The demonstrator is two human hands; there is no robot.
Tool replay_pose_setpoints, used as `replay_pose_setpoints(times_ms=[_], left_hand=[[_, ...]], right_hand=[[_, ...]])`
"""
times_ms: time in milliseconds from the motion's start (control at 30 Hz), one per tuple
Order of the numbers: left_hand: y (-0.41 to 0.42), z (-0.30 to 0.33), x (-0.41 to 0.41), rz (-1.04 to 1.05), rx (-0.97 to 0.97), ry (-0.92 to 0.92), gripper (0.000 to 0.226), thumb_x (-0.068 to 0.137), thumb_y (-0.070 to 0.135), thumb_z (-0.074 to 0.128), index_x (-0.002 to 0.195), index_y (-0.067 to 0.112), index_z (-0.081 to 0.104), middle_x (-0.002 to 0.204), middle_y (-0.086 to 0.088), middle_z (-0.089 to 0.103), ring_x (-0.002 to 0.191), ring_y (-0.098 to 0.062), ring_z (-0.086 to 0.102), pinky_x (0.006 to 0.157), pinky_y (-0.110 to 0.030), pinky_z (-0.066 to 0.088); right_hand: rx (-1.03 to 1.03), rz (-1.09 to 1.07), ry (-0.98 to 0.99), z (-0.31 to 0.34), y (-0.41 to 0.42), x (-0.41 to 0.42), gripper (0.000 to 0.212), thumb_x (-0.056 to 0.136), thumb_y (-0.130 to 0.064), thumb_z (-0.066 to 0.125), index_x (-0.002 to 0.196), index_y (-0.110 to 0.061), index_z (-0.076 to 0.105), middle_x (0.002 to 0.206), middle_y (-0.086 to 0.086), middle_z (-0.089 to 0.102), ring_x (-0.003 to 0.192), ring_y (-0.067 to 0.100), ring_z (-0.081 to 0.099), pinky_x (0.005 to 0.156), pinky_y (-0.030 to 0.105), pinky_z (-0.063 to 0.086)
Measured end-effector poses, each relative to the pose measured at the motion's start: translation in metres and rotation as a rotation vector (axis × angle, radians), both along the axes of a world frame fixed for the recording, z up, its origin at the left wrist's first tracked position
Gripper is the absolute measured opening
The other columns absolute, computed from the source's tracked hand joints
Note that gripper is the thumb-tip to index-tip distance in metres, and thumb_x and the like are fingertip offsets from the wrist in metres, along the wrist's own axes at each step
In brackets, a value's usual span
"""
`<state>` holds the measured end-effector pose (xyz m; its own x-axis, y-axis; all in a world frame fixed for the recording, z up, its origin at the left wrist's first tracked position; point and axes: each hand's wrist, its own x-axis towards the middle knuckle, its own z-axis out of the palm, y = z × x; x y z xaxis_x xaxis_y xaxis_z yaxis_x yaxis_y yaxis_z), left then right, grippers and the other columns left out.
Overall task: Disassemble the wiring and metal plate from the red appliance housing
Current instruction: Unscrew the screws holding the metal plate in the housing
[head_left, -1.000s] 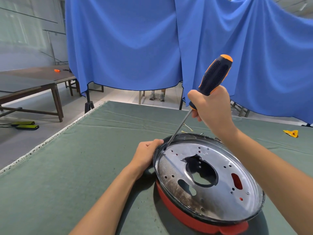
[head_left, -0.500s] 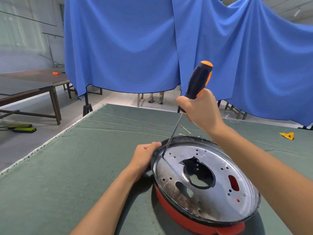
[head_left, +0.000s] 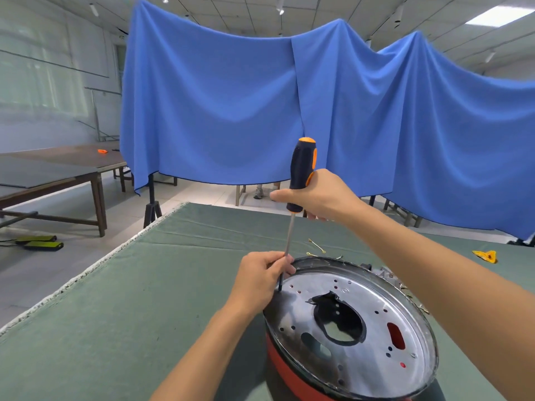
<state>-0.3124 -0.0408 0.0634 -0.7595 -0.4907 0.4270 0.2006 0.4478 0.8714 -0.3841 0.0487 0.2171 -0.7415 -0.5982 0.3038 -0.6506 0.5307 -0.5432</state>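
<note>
The metal plate (head_left: 373, 319) in front of you is shiny bare metal, scorched dark and dull toward its left edge, seated in a glossy red housing (head_left: 285, 371). Your screwdriver (head_left: 301, 172) has a matt black-and-orange grip and a smooth steel shaft. The bench (head_left: 130, 308) wears matt green cloth, creased.

Green-clothed table (head_left: 144, 299) — red housing (head_left: 285, 369), clips (head_left: 317, 246)

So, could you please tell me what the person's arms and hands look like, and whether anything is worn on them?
Both forearms are bare as far as the frame shows: no sleeves or cuffs in view. The left hand and right hand wear no gloves. No watch, bracelet or ring shows on the visible sides of wrists and fingers. No markings or bandages can be seen.
</note>
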Motion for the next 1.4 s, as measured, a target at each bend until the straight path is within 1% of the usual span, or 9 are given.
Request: replay_pose_setpoints(times_ms=[233, 467, 600, 767, 867, 1033, 1167, 1300, 1400], left_hand=[[-0.006, -0.001, -0.001, 0.029, -0.099, -0.040, 0.030, 0.090, 0.025, 0.061, 0.061, 0.024, 0.070, 0.058, 0.010, 0.066, 0.054, -0.006, 0.055, 0.060, -0.029, 0.044], [-0.003, -0.003, 0.000, 0.031, -0.063, 0.002, 0.028, 0.089, 0.020, 0.063, 0.066, 0.033, 0.070, 0.065, 0.012, 0.069, 0.066, -0.010, 0.065, 0.071, -0.038, 0.053], [-0.001, -0.003, 0.002, -0.022, 0.060, 0.012, 0.037, 0.085, 0.012, 0.066, 0.068, 0.044, 0.071, 0.071, 0.001, 0.071, 0.068, -0.009, 0.062, 0.074, -0.036, 0.052], [-0.002, -0.002, 0.004, 0.020, -0.006, -0.008, 0.033, 0.082, 0.018, 0.071, 0.084, 0.050, 0.068, 0.076, 0.036, 0.064, 0.086, 0.010, 0.057, 0.073, -0.005, 0.040], [0.000, 0.001, 0.005, -0.021, 0.001, -0.068, 0.049, 0.082, 0.019, 0.071, 0.065, 0.064, 0.061, 0.074, 0.017, 0.070, 0.066, -0.004, 0.059, 0.067, -0.017, 0.047], [-0.004, -0.002, 0.003, 0.030, -0.029, -0.199, 0.016, 0.080, 0.021, 0.073, 0.072, 0.035, 0.070, 0.053, 0.007, 0.060, 0.051, -0.012, 0.047, 0.056, -0.025, 0.039], [-0.005, -0.002, 0.002, 0.028, -0.020, -0.258, 0.006, 0.079, 0.016, 0.072, 0.077, 0.022, 0.072, 0.075, -0.004, 0.072, 0.066, -0.014, 0.059, 0.070, -0.030, 0.050], [-0.007, -0.002, 0.001, 0.040, -0.031, -0.299, 0.013, 0.077, 0.013, 0.074, 0.073, 0.025, 0.071, 0.075, -0.004, 0.072, 0.069, -0.016, 0.063, 0.073, -0.031, 0.052], [-0.006, -0.002, 0.001, 0.036, -0.067, -0.308, 0.019, 0.077, 0.012, 0.073, 0.069, 0.029, 0.069, 0.072, 0.001, 0.071, 0.068, -0.012, 0.063, 0.071, -0.027, 0.051]], right_hand=[[-0.199, -0.198, 0.149, 0.044, -0.002, 0.014, 0.047, 0.067, -0.060, 0.064, 0.060, -0.018, 0.045, 0.045, -0.007, 0.057, 0.038, 0.012, 0.056, 0.051, 0.024, 0.044], [0.297, -0.364, 0.458, 0.060, -0.017, 0.028, 0.033, 0.086, -0.041, 0.056, 0.067, -0.018, 0.042, 0.069, -0.002, 0.046, 0.059, 0.017, 0.045, 0.049, 0.026, 0.022], [0.369, -0.279, 0.304, 0.069, -0.024, 0.030, 0.024, 0.088, -0.019, 0.052, 0.068, -0.016, 0.040, 0.069, -0.001, 0.047, 0.071, 0.023, 0.049, 0.050, 0.025, 0.027], [0.505, -0.002, 0.036, 0.092, -0.016, 0.039, 0.021, 0.092, -0.029, 0.059, 0.096, -0.008, 0.060, 0.084, 0.007, 0.068, 0.066, 0.022, 0.060, 0.056, 0.023, 0.050], [0.610, 0.015, -0.039, 0.103, -0.008, 0.040, 0.031, 0.090, -0.028, 0.063, 0.113, -0.007, 0.061, 0.095, 0.015, 0.069, 0.070, 0.026, 0.066, 0.050, 0.027, 0.056], [0.665, -0.144, 0.414, 0.087, -0.008, 0.041, 0.047, 0.088, -0.059, 0.051, 0.068, -0.016, 0.048, 0.044, 0.001, 0.056, 0.041, 0.016, 0.055, 0.053, 0.023, 0.036], [0.594, 0.003, 0.385, 0.084, -0.019, 0.035, 0.028, 0.095, -0.023, 0.044, 0.069, -0.013, 0.045, 0.053, 0.002, 0.055, 0.044, 0.014, 0.050, 0.048, 0.023, 0.035], [0.615, 0.127, 0.098, 0.097, -0.013, 0.037, 0.021, 0.093, -0.019, 0.050, 0.104, -0.004, 0.058, 0.093, 0.015, 0.070, 0.076, 0.026, 0.071, 0.063, 0.032, 0.059], [0.604, 0.058, 0.165, 0.089, -0.007, 0.035, 0.023, 0.087, -0.031, 0.054, 0.093, -0.010, 0.062, 0.087, 0.010, 0.069, 0.065, 0.024, 0.072, 0.062, 0.033, 0.057]])
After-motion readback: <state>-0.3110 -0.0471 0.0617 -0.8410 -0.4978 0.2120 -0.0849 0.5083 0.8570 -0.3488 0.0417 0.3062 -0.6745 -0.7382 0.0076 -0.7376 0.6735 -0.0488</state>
